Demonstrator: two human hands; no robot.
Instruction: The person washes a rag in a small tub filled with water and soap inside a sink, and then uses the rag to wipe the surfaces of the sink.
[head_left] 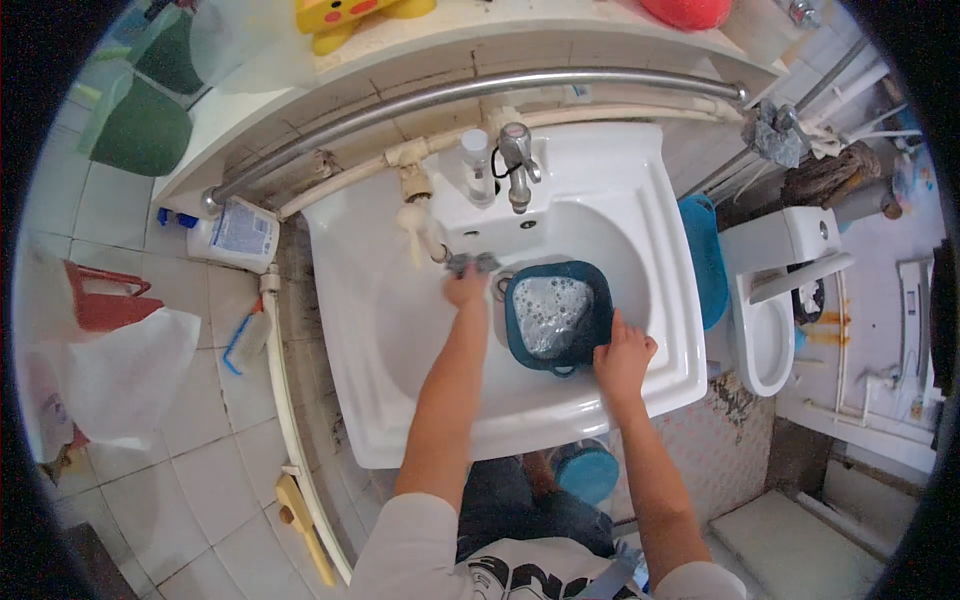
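Note:
A dark teal basin (517, 340) with soapy, bubbly water (550, 310) in it rests in the white sink (350, 330). My right hand (625, 355) is closed on the basin's right rim. My left hand (465, 288), slightly blurred, is on the left side of the sink bowl, below a cream plastic tap (415, 222). Its fingers are closed around a crumpled dark grey thing (472, 263), perhaps a cloth; its exact kind is unclear. Part of the drain (503, 285) shows between this hand and the basin.
A metal faucet (518, 165) and a clear bottle with a white cap (477, 165) stand at the sink's back. Behind them runs a metal rail (480, 92). A white jug (235, 235) and a brush (247, 335) are at left; a toilet (770, 330) is at right.

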